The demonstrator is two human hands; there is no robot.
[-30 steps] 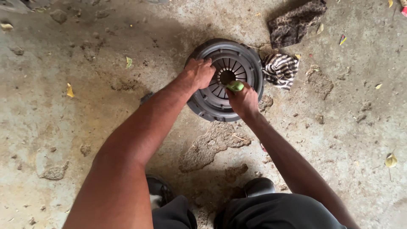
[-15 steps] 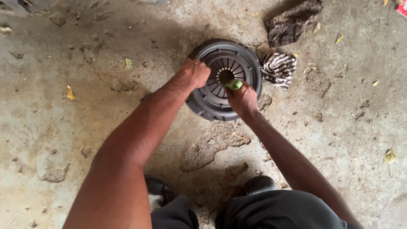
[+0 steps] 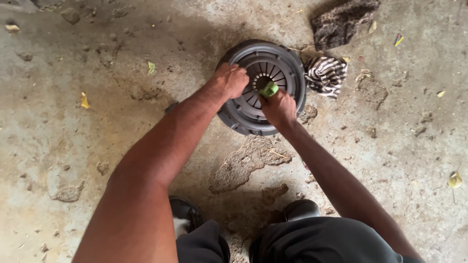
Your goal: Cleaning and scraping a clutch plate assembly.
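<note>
Round metal clutch plate lies flat on the cracked concrete floor, just ahead of the person's shoes, a striped rag touching its right edge. A darker patterned cloth sits further up, apart from it.

Left hand is clamped over the plate's left rim, fingers curled down on it — looks like it's bracing the part. Right hand is fisted tight around a small tool with a green handle; only the handle end shows, the working tip is hidden against the spring fingers near the plate's centre hole.

Step in hand, as I read it: working on the inner fingers of the plate with the tool while holding the part steady. Can't tell whether it's prying, scraping or turning.

Next move calls for the left hand bearing down hard on the rim — the plate rests loose on rough ground and could rock or spin — and the tool tip seated squarely so it doesn't skid across the fingers.
</note>
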